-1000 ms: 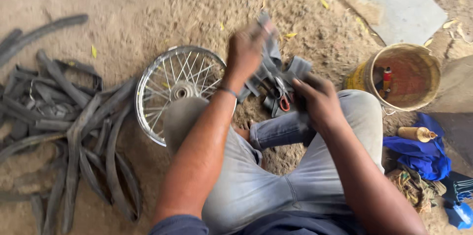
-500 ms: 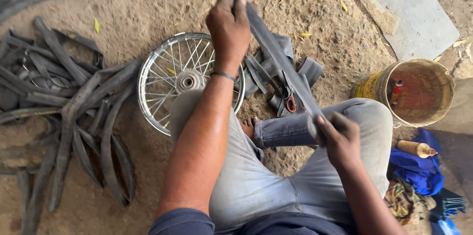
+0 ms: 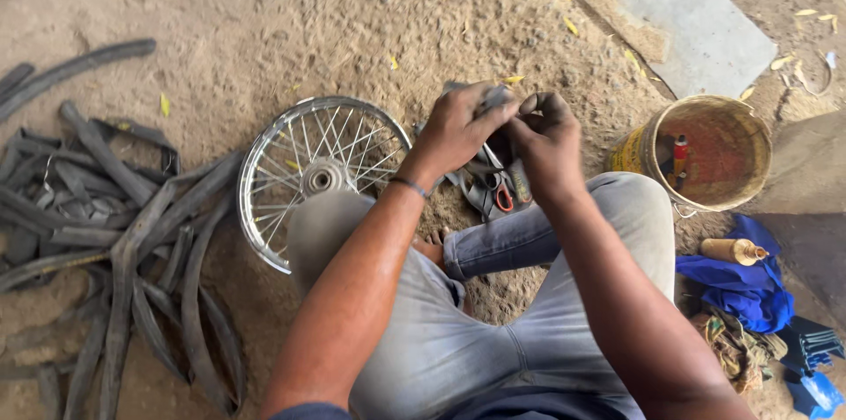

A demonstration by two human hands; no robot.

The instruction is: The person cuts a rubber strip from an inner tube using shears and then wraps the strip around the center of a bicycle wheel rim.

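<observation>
At the left of the frame rubber strips (image 3: 106,235) lie heaped on the dirt, a spoked wheel rim (image 3: 313,178) beside them within reach. At centre, the left hand (image 3: 458,131) and right hand (image 3: 546,142) pinch a folded rubber tube (image 3: 490,101) together above scissors (image 3: 502,198); a yellow bucket (image 3: 705,151) stands right.

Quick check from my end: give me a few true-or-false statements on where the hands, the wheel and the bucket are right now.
1. Both hands are together on a strip of rubber tube. True: left hand and right hand pinch the rubber tube between them.
2. The spoked wheel stands upright against a wall. False: it lies flat on the sandy ground.
3. The yellow bucket sits by the right knee. True.
4. The pile of rubber strips lies inside the bucket. False: it lies on the ground beyond the wheel, on the person's left.
5. A blue cloth lies near the bucket. True.
</observation>
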